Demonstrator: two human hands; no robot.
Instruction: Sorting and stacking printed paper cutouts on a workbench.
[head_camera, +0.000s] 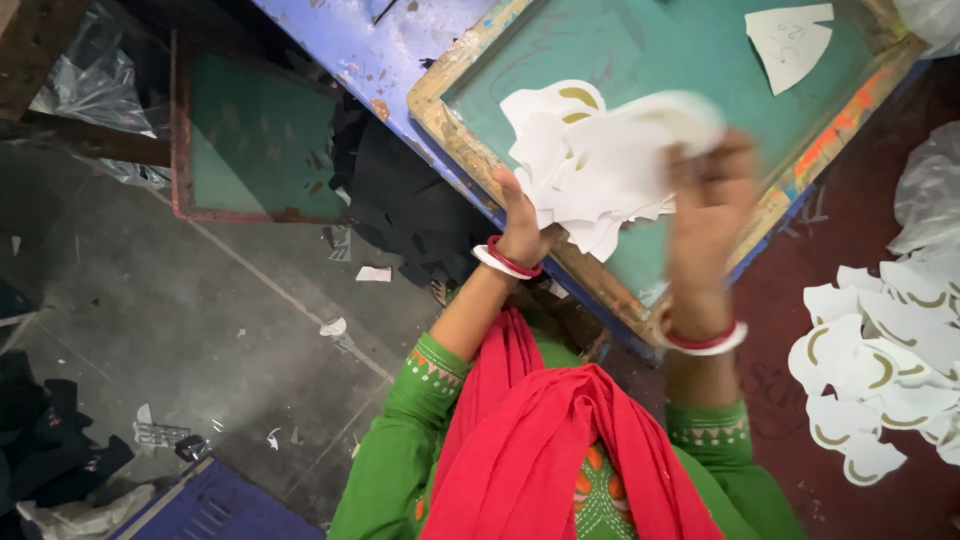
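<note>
Nearest the camera: green sleeves and a red scarf (540, 440), a red-and-white bangle on each wrist.

Left hand (522, 228): closed from below on the lower left edge of a bundle of white cut-out pieces (590, 165), thumb on top. Right hand (708, 215): blurred by motion (grip detail uncertain), fingers curled over the bundle's right edge and apparently gripping it. The bundle is held in the air just above the near corner of the wooden-framed printing screen (470, 150), not resting on it.

Handling judgement: the pieces look thin, light and floppy, fanning at loose edges; several carry a gold curved mark. They would likely slide apart if gripped loosely, so a firm pinch across the stacked edges on both sides seems soundest.

Right of the screen, a loose pile of matching white pieces (880, 370) lies on the dark red tabletop (790, 300). On the screen's far mesh, one single white piece (790, 40) lies apart. Left of the screen, beyond the blue tabletop edge, a second framed screen (255, 135) sits lower, near the grey floor (200, 330).
</note>
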